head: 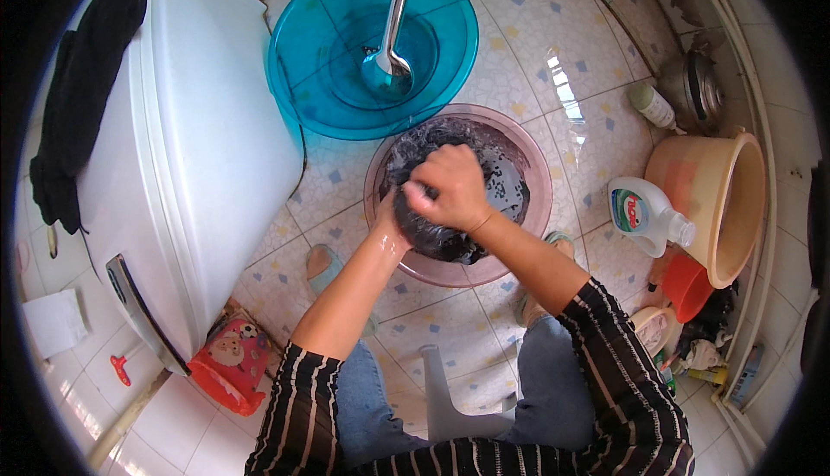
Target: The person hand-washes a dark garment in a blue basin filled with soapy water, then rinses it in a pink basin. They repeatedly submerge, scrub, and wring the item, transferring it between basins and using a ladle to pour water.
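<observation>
Wet dark cloth [431, 233] lies bunched in a pink plastic basin [539, 200] of water on the floor between my feet. My right hand [450, 184] is closed like a fist on top of the cloth, gripping part of it. At the basin's left side, my left hand [391, 220] holds the same cloth from beside and below; most of its fingers are hidden by the cloth and my right hand. Just beyond stands a teal transparent basin [301, 35], with a chrome shower head [391, 61] resting in it.
A white appliance [207, 106] with black cloth [91, 93] over its edge stands at left. At right are a detergent bottle [645, 216], a beige bucket [681, 158], a red container [688, 288] and a metal kettle [694, 93]. A plastic stool [447, 404] is below me.
</observation>
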Demonstrator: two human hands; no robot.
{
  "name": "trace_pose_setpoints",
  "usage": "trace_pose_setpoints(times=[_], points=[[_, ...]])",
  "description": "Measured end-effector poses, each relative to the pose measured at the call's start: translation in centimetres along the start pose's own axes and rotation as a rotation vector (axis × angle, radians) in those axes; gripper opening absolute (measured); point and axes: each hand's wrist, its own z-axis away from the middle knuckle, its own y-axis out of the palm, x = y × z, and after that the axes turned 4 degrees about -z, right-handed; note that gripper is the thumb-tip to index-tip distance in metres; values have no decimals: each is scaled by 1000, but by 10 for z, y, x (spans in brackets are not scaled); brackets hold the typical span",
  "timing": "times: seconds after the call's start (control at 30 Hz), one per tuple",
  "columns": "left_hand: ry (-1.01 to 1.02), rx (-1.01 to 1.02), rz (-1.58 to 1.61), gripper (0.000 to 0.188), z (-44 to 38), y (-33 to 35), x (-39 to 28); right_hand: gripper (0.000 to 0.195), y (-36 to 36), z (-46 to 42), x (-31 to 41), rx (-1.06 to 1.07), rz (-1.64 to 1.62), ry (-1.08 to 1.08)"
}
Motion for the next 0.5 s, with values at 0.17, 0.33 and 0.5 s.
trace_pose_setpoints(times=[0.17, 0.33, 0.5], points=[[458, -217, -696, 38, 1, -22, 0, 15, -33, 26, -57, 108, 85, 72], [719, -417, -1641, 55, 16, -9, 3, 55, -25, 33, -35, 299, 266, 386], [613, -418, -1687, 48, -12, -16, 24, 62, -6, 36, -49, 642, 462, 574]])
